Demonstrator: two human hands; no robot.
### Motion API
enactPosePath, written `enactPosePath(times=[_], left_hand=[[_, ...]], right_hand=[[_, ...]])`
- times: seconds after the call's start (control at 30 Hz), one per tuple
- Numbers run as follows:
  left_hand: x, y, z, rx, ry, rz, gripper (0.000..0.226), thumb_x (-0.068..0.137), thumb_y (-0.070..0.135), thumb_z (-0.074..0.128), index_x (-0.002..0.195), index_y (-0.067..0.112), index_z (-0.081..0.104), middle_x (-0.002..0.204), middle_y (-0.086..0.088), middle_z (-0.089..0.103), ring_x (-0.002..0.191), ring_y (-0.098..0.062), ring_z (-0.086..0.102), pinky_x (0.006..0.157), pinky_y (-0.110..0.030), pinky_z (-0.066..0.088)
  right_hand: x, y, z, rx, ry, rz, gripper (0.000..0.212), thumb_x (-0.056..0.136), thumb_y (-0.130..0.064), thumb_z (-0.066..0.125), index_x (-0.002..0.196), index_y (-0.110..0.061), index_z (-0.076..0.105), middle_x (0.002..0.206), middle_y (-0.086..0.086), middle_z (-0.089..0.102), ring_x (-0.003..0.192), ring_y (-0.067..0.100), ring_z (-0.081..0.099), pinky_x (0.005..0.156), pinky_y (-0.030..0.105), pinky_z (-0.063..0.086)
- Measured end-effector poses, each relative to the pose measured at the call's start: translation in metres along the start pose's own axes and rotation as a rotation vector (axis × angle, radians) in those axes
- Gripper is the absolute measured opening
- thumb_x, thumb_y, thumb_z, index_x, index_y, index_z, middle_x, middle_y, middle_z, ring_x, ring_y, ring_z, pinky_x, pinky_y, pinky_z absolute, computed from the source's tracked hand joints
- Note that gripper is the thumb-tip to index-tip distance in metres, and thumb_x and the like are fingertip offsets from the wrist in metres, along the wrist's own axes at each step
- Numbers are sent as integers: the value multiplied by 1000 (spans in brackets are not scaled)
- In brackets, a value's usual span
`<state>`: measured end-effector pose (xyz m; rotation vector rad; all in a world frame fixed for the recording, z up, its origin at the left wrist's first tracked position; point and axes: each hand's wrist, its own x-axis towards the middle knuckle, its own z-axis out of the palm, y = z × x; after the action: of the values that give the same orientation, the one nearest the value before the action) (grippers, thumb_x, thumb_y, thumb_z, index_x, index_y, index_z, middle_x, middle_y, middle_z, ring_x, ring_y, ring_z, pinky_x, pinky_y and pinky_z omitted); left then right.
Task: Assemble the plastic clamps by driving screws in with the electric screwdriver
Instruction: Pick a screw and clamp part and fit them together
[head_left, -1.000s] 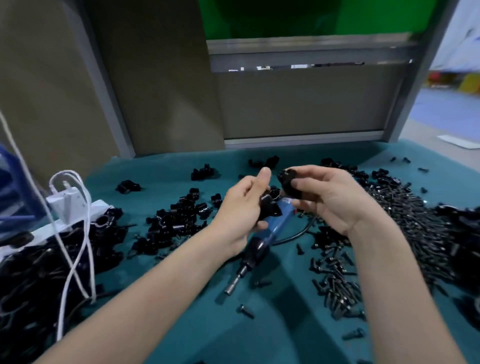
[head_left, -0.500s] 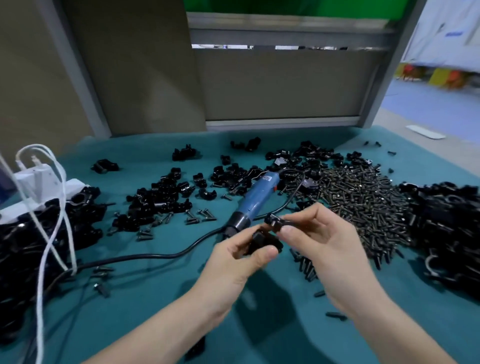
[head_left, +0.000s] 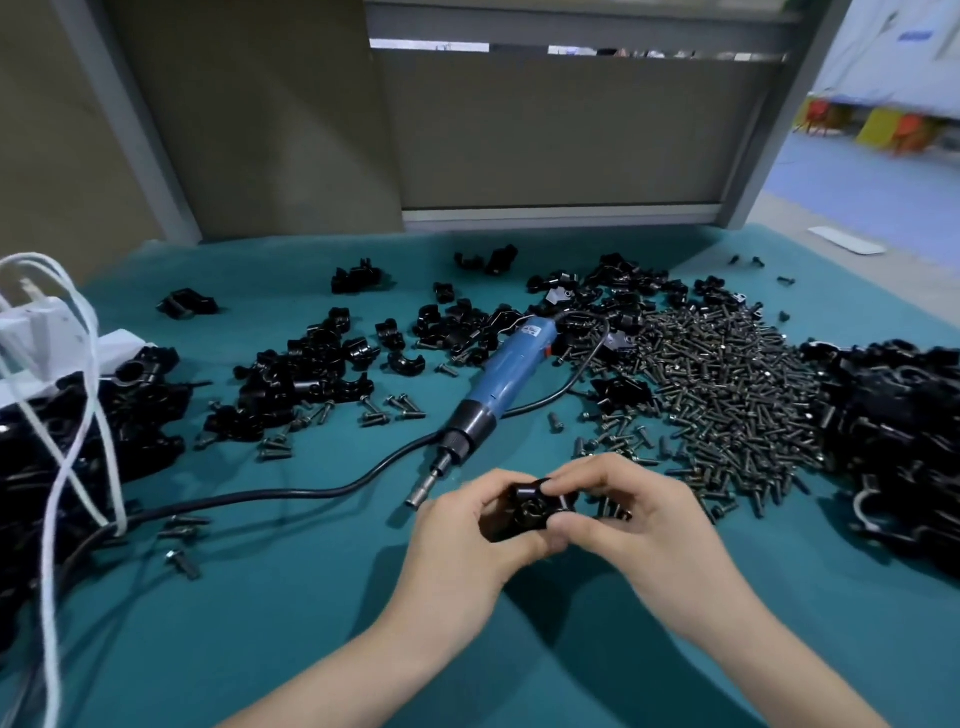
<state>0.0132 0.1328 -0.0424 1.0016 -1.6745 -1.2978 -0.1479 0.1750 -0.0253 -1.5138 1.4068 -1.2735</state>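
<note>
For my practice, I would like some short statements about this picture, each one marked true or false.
1. The left hand and the right hand together hold one black clamp. True.
2. The electric screwdriver is in the right hand. False: it lies on the teal table, held by no hand.
3. The large pile of screws lies to the right of the electric screwdriver. True.
4. The electric screwdriver's cord is white. False: its black cord crosses the table; the white cables are at the left edge.
</note>
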Motion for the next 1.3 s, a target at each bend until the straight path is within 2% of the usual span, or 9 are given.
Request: enactPosePath(times=[0.07, 0.13, 0.2, 0.33, 0.5, 0.67, 0.87, 1.03, 1.3], left_hand=[[1, 0, -1, 64, -1, -4, 32, 64, 30, 82, 92, 40, 71, 90, 5, 74, 89, -10, 69, 86, -28, 53], [2, -1, -3, -42, -42, -43, 39, 68, 12, 85, 99, 32, 72, 95, 6, 75, 93, -10, 70, 89, -27, 53], [2, -2, -7, -104, -79, -68, 42, 71, 0, 81, 103, 26, 71, 98, 5, 76, 94, -11, 71, 86, -23, 53], [0, -2, -11, -172, -120, -95, 39, 73, 4, 79, 103, 29, 72, 101, 3, 75, 93, -16, 71, 79, -27, 56], [1, -3, -13, -135, -136, -62, 38, 70, 19, 79, 102, 36, 71, 100, 4, 75, 95, -14, 70, 83, -30, 57], [1, -4, -17, -166, -145, -63, 34, 73, 10, 79, 99, 32, 74, 97, 2, 76, 94, -14, 71, 82, -22, 54], [1, 0, -17, -299, -115, -127, 32, 75, -12, 70, 90, 16, 75, 84, -5, 76, 71, -14, 70, 68, -18, 54], [0, 0, -19, -303, -98, -136, 30, 73, -8, 73, 90, 16, 77, 85, -6, 74, 71, -15, 69, 68, -20, 55], [-2, -2, -18, -221, -68, -101, 43, 60, 21, 80, 100, 37, 73, 93, 0, 76, 78, -17, 72, 72, -25, 57]], right_hand=[[2, 2, -5, -18, -19, -15, 39, 75, 2, 77, 85, -35, 74, 94, -4, 68, 95, 12, 64, 75, 31, 58], [2, 3, -7, -14, -26, -18, 37, 74, -1, 78, 85, -35, 74, 93, -4, 66, 94, 13, 64, 73, 26, 56], [2, 4, -6, -29, -28, -14, 34, 74, -5, 79, 86, -36, 74, 93, -5, 66, 95, 14, 62, 72, 34, 57], [2, 2, -7, -41, -35, -30, 31, 72, -12, 80, 88, -38, 75, 95, -8, 66, 98, 14, 61, 69, 51, 55], [4, 1, -7, 47, -102, -42, 24, 68, -20, 77, 86, -35, 77, 97, -7, 66, 96, 11, 64, 72, 22, 54], [5, 5, -9, 109, -146, -22, 29, 68, -17, 77, 92, -34, 78, 94, -9, 62, 93, 10, 64, 80, 21, 53], [6, 7, -8, 152, -120, 17, 42, 64, -14, 78, 101, -33, 75, 97, -5, 63, 101, 9, 64, 81, 21, 54], [6, 4, -7, 170, -94, 65, 33, 60, -12, 79, 90, -24, 76, 92, -6, 68, 91, 3, 65, 75, 17, 53], [7, 4, -10, 140, -88, 78, 36, 66, 8, 80, 85, -22, 74, 89, -6, 69, 90, 3, 66, 76, 20, 55]])
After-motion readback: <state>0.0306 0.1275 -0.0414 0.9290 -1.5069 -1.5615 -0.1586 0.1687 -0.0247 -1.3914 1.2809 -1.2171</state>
